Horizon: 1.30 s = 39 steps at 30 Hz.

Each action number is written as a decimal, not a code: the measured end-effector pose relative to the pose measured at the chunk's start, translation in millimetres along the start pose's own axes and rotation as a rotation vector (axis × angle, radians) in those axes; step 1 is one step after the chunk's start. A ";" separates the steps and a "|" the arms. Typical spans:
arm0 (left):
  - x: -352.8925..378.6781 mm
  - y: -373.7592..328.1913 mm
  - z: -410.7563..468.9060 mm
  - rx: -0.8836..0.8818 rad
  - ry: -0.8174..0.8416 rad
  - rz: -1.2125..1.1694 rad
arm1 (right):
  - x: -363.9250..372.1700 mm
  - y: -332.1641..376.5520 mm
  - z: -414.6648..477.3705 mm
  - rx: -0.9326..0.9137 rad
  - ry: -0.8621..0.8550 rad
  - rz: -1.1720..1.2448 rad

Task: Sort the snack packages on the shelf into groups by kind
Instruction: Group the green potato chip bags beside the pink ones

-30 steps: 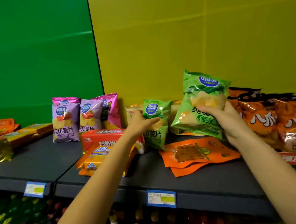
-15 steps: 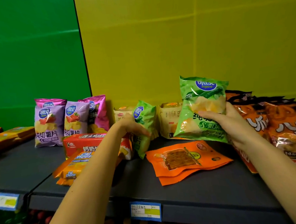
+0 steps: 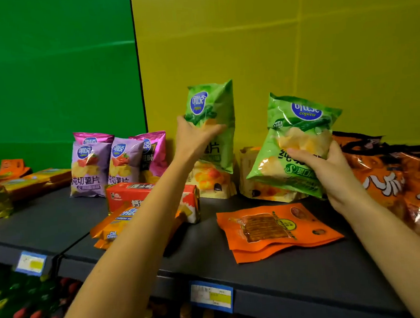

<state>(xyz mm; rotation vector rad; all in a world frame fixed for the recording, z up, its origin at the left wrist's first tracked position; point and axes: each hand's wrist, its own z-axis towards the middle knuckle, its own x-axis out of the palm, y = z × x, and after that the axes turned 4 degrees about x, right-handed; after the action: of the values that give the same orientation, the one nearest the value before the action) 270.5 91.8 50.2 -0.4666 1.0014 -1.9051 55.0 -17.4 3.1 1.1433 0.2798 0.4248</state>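
- Two green chip bags are being gathered: my left hand (image 3: 194, 137) is gripping one (image 3: 214, 123), my right hand (image 3: 329, 168) the other (image 3: 295, 143), fingers curled round both.
- Next, I am judging, they need standing together on the shelf (image 3: 274, 273), near its back edge.

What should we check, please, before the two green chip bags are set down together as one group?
1. Left hand has a firm hold on the smaller green chip bag: ok, fingers wrap its front and it is off the shelf.
2. Right hand holds the larger green chip bag: ok.
3. Both bags are the same kind: ok, same green design and blue logo.
4. Free spot on the dark shelf to stand them: ok, bare surface in front, beside the orange flat pouches.
5. Bags kept apart from the purple chip bags: ok.
6. Bags undamaged: cannot tell.
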 end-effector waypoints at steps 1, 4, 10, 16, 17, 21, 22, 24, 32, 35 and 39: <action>-9.0 -5.6 0.2 0.029 -0.043 -0.024 | 5.9 1.5 0.3 -0.008 -0.003 0.007; -45.9 -14.6 -2.7 0.091 -0.148 -0.006 | 29.3 3.9 0.6 -0.023 0.016 0.075; -143.7 -0.1 -14.7 0.086 -0.359 0.148 | 89.8 10.5 -4.8 -0.022 0.107 0.152; -237.6 30.3 -27.8 -0.017 -0.539 0.258 | 156.2 14.6 -19.2 -0.011 0.174 0.126; -253.0 37.0 -28.1 -0.027 -0.547 0.267 | 168.6 14.9 -21.9 -0.008 0.179 0.127; -306.7 57.9 -29.8 -0.109 -0.547 0.290 | 222.9 20.1 -35.5 0.027 0.183 0.161; -318.8 62.5 -29.7 -0.123 -0.543 0.289 | 237.5 21.2 -39.5 0.036 0.182 0.166; -340.6 72.9 -30.0 -0.151 -0.525 0.282 | 266.2 22.3 -48.0 0.043 0.181 0.157; -380.4 111.8 -29.4 -0.227 -0.379 0.307 | 358.4 26.8 -70.2 0.125 0.170 0.131; -382.8 128.6 -24.7 -0.251 -0.351 0.254 | 378.2 32.0 -69.8 0.165 0.176 0.162; -380.2 163.8 -4.9 -0.261 -0.341 0.232 | 395.1 35.6 -61.3 0.171 0.177 0.162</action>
<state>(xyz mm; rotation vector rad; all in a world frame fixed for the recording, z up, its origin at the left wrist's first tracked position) 553.8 374.9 -54.5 -0.7627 1.0282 -1.4363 372.8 227.6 11.9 1.3027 0.3849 0.6570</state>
